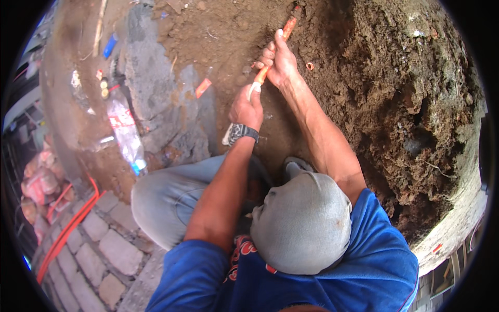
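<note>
A dirt-smeared orange tube (289, 27) slants out of the brown soil at the top centre, its far end meeting the dirt. My right hand (282, 61) is closed around it, thumb laid along the tube. Nearer to me, my left hand (246, 108), with a dark patterned watch on its wrist, grips a white cord-like piece (253, 89) at the tube's near end. Part of that piece is hidden in the palm. Something whitish (227, 134) shows beside the left wrist; I cannot tell whether it is the same piece.
A clear plastic bottle (123, 125) lies at the left, near a blue piece (109, 46). An orange scrap (203, 88) rests by grey concrete (148, 67). A soil mound (416, 119) rises at the right. Orange tubes (67, 232) cross paving blocks (120, 252) at lower left.
</note>
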A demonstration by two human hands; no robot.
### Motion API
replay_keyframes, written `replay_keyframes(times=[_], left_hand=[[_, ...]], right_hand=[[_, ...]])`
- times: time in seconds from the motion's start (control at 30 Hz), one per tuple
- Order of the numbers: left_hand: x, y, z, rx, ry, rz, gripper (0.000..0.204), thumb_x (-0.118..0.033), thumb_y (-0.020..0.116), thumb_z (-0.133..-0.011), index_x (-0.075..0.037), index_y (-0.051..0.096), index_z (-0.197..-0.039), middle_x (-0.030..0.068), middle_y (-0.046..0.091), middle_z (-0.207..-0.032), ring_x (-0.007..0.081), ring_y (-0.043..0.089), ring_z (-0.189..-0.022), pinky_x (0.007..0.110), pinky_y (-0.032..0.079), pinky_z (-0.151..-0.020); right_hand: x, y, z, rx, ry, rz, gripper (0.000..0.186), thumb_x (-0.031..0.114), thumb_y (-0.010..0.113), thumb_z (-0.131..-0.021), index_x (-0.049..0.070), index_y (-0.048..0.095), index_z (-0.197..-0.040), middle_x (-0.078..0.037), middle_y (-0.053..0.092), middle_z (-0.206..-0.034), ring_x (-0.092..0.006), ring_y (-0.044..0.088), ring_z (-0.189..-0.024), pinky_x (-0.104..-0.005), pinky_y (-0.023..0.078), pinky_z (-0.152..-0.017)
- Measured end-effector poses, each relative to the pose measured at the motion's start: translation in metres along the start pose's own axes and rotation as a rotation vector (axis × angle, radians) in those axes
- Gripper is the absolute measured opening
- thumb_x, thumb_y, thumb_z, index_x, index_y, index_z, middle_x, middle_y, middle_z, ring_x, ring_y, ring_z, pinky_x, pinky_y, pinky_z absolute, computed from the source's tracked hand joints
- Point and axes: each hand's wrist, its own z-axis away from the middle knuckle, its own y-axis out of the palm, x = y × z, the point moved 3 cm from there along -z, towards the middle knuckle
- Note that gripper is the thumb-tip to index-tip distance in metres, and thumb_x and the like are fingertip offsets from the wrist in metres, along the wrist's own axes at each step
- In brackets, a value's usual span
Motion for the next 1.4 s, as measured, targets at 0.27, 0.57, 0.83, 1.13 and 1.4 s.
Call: replay_keyframes(times=[0.27, 0.57, 0.83, 1.13, 1.4], left_hand=[[0.013, 0.009, -0.006, 0.182, -0.091, 0.063, 0.04, -0.041, 0.053, -0.105, -0.005, 0.069, -0.114, 0.0123, 0.071, -0.085, 0.029, 0.068, -0.082, 0.042, 0.051, -0.077], [0.025, 0.015, -0.011, 0.46, -0.263, 0.464, 0.045, -0.047, 0.052, -0.104, -0.006, 0.071, -0.102, 0.005, 0.061, -0.072, 0.0161, 0.058, -0.066, 0.033, 0.047, -0.064], [0.01, 0.006, -0.015, 0.593, -0.498, 0.568, 0.039, -0.042, 0.049, -0.107, -0.009, 0.07, -0.105, -0.0046, 0.048, -0.065, 0.0055, 0.041, -0.053, 0.024, 0.032, -0.048], [-0.002, 0.01, 0.002, 0.115, -0.078, 0.129, 0.037, -0.036, 0.059, -0.103, -0.003, 0.071, -0.112, 0.0145, 0.071, -0.084, 0.0264, 0.068, -0.077, 0.039, 0.052, -0.073], [0.005, 0.009, -0.001, 0.192, -0.148, 0.183, 0.04, -0.04, 0.059, -0.102, -0.003, 0.071, -0.112, 0.0164, 0.072, -0.087, 0.0291, 0.07, -0.083, 0.04, 0.052, -0.076]], right_hand=[[0.001, -0.003, 0.003, 0.031, 0.001, -0.01, 0.051, 0.061, 0.056, -0.099, 0.017, 0.042, -0.079, 0.004, 0.034, -0.063, -0.0111, 0.031, -0.049, -0.0332, 0.04, -0.053], [0.003, -0.007, 0.006, 0.09, 0.026, -0.021, 0.05, 0.061, 0.05, -0.102, 0.017, 0.043, -0.08, 0.005, 0.031, -0.062, -0.0096, 0.029, -0.049, -0.0286, 0.035, -0.05], [0.003, -0.007, 0.009, 0.068, 0.025, -0.007, 0.049, 0.06, 0.05, -0.102, 0.017, 0.043, -0.08, 0.006, 0.031, -0.062, -0.0091, 0.028, -0.049, -0.0275, 0.033, -0.049], [0.002, -0.002, 0.01, -0.055, -0.035, 0.064, 0.049, 0.06, 0.053, -0.102, 0.017, 0.042, -0.08, 0.006, 0.029, -0.061, -0.0088, 0.026, -0.048, -0.0277, 0.031, -0.047], [0.005, 0.0, 0.006, 0.02, -0.012, 0.055, 0.049, 0.059, 0.05, -0.103, 0.017, 0.041, -0.08, 0.005, 0.03, -0.061, -0.0096, 0.027, -0.049, -0.028, 0.032, -0.048]])
